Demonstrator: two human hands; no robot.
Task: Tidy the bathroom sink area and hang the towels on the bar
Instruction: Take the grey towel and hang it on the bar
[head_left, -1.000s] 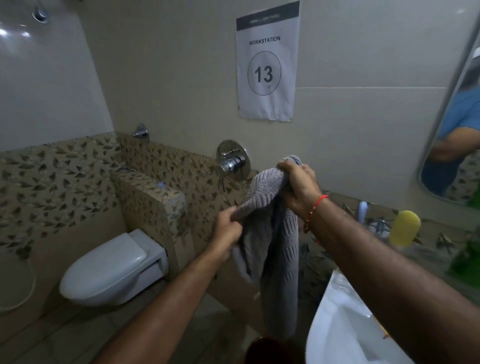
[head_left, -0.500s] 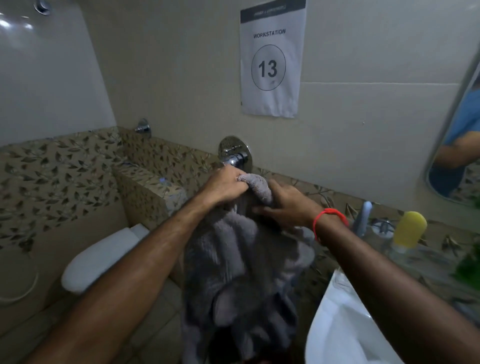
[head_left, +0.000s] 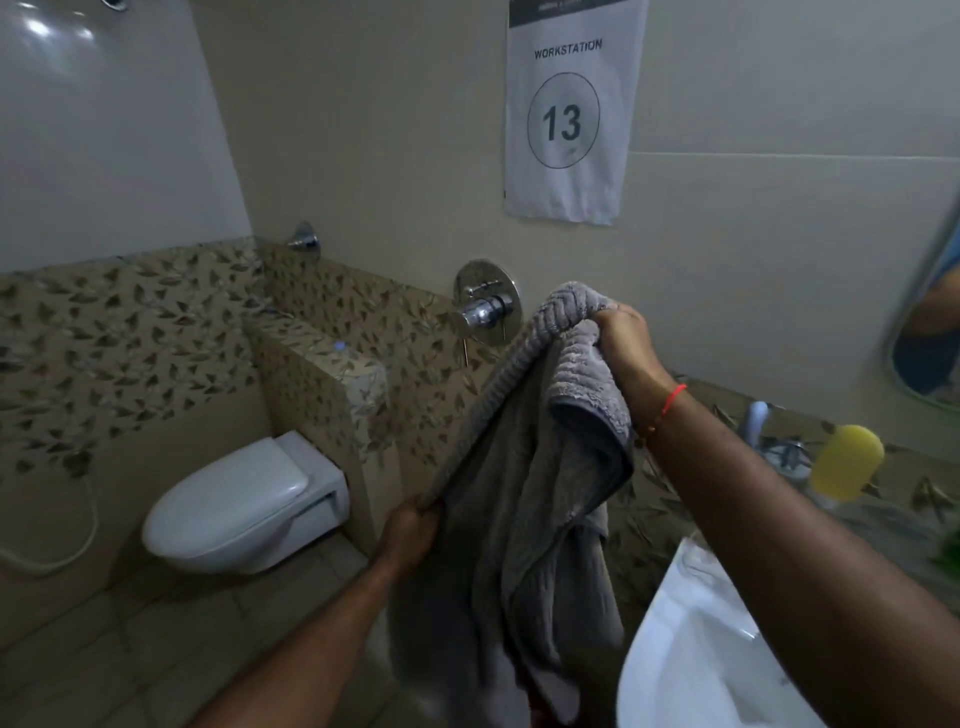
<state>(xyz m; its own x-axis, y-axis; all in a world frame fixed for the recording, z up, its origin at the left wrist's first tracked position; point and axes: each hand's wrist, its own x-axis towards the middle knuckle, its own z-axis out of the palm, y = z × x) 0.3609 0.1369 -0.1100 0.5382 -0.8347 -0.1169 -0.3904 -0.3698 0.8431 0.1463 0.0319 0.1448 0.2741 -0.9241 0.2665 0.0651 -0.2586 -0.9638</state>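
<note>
Both hands, left hand and right hand, grip the grey towel's taut top edge.

Half a second ago both hands were close together at the top of the bunched towel, near the wall tap. Now the left hand has moved down and left along one edge, and the right hand has lifted its corner, so the edge is pulled straight between them.
</note>
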